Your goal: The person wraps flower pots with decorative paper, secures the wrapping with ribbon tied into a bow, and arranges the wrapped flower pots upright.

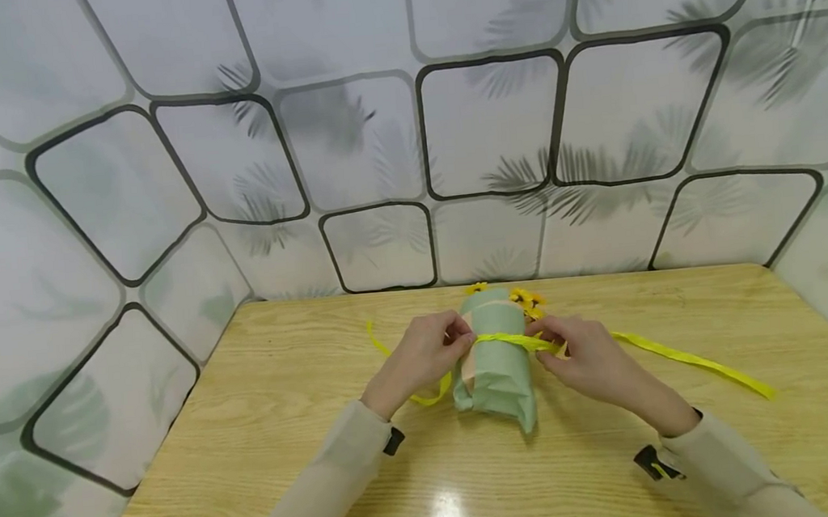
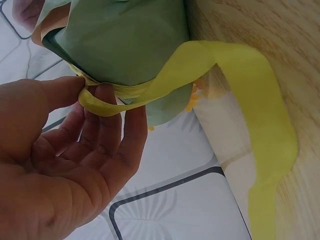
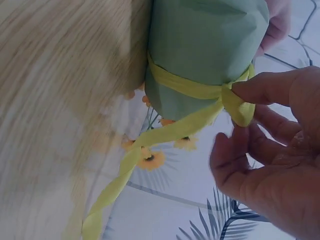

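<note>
We see one patterned wall [image 1: 362, 149] above one wooden table [image 1: 285, 382], with two pale sleeves [image 1: 316, 493] stretched across it. Between them, toward the table's far side, sits one green paper bundle [image 1: 500, 385]. We count two hands flanking it: the left hand [image 1: 422, 359] pinches ribbon between thumb and fingertip at the paper's left side; the right hand [image 1: 597, 358] pinches a folded loop at its right. One yellow ribbon [image 1: 692, 361] crosses the bundle, its two ends loose. We count at least three yellow flowers [image 1: 519, 297] at the bundle's far end.
</note>
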Motion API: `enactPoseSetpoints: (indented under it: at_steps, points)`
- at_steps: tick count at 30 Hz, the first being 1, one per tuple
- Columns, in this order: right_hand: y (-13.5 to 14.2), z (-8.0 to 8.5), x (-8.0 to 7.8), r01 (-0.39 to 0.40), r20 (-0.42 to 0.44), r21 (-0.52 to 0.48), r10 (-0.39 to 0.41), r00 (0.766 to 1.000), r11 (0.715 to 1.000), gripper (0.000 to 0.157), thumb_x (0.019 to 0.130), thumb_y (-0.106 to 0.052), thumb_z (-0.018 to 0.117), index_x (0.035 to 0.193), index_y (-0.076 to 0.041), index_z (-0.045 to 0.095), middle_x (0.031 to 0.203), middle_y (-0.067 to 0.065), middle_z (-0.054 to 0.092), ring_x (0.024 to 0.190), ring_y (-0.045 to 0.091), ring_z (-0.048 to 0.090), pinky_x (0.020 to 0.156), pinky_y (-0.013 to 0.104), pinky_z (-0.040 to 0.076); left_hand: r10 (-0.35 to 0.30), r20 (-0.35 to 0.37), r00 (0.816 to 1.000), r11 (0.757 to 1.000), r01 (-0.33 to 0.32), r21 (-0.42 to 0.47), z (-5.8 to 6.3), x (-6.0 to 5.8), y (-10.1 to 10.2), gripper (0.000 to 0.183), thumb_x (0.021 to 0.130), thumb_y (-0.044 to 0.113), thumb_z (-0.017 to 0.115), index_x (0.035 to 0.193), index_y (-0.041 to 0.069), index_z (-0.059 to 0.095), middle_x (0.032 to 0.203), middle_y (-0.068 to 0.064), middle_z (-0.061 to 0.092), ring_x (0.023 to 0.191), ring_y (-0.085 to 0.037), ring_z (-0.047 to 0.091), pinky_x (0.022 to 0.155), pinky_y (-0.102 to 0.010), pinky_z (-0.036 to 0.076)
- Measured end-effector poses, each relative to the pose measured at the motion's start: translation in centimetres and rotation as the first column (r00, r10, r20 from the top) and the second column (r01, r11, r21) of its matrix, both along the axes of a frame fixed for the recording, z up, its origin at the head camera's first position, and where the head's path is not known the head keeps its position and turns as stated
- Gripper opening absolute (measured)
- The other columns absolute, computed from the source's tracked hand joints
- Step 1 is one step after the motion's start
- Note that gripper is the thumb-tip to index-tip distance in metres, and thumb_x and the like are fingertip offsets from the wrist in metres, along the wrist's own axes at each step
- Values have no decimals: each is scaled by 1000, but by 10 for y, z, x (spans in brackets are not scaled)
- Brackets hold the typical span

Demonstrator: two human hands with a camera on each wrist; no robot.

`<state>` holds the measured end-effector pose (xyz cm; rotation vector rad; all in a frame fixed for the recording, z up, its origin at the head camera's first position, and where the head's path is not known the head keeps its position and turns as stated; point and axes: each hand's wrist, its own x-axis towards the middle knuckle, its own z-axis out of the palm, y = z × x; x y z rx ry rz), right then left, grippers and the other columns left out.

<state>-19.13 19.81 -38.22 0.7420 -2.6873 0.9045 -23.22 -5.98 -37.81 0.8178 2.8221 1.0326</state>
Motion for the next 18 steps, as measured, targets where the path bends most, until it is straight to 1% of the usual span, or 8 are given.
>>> enactPoseSetpoints:
  at_steps: [2,4,7,10,12,14,16,18]
  points:
    - [2,-1,0,0,-10,-4,0,1000,1000,25,91,2,71,115,-5,72,101,8,75,86,21,67,66,28,52,6,2,1000,1000,-6,-4,0,0,-1,13,104,22,61,101,12,70,91,1,71,83,-10,66,75,-23,55]
    - [4,-2,1,-8,-15,-37,7,1000,999,25,91,4,70,116,-2,71,107,10,74,94,27,69,72,32,58,13,7,1000,1000,-13,-7,0,1,-1,14,104,22,61,101,12,70,91,1,71,83,-10,65,75,-23,55]
    - [4,-5,1,-8,11,-135,10,1000,991,28,91,7,69,118,-1,69,113,13,72,100,31,70,81,36,62,20,14,1000,1000,-20,-5,0,1,-2,14,104,22,61,101,12,69,91,1,71,82,-10,65,74,-22,55]
    - [2,-8,1,2,42,-231,8,999,973,28,90,5,73,117,-1,69,114,14,71,101,30,70,84,37,62,21,21,1000,1000,-21,2,0,2,-2,14,104,22,61,101,11,69,91,0,71,82,-10,65,73,-22,55]
    - [0,-9,1,29,51,-255,-17,999,967,26,90,2,74,115,-4,69,113,12,71,98,26,70,84,35,62,22,25,999,1000,-22,4,0,2,-2,14,104,22,61,101,12,69,92,0,71,83,-10,66,73,-22,55]
    - [-2,-10,1,62,51,-257,-51,997,964,24,91,1,74,113,-7,70,112,10,71,94,19,68,82,33,61,25,28,999,1000,-25,4,0,3,-2,14,105,22,61,102,11,69,92,0,71,84,-11,66,73,-22,55]
    - [-4,-9,1,96,56,-249,-84,995,964,25,91,3,70,112,-10,70,105,8,69,83,12,63,73,28,57,27,29,999,1000,-27,0,0,3,-1,15,105,23,61,102,11,69,92,0,71,84,-11,66,72,-22,55]
    - [-3,-6,2,118,82,-255,-100,992,960,28,90,5,67,113,-10,70,98,7,65,75,9,54,65,24,50,25,31,999,1000,-25,0,0,3,-1,15,105,23,61,102,11,70,92,0,71,83,-11,65,71,-21,54]
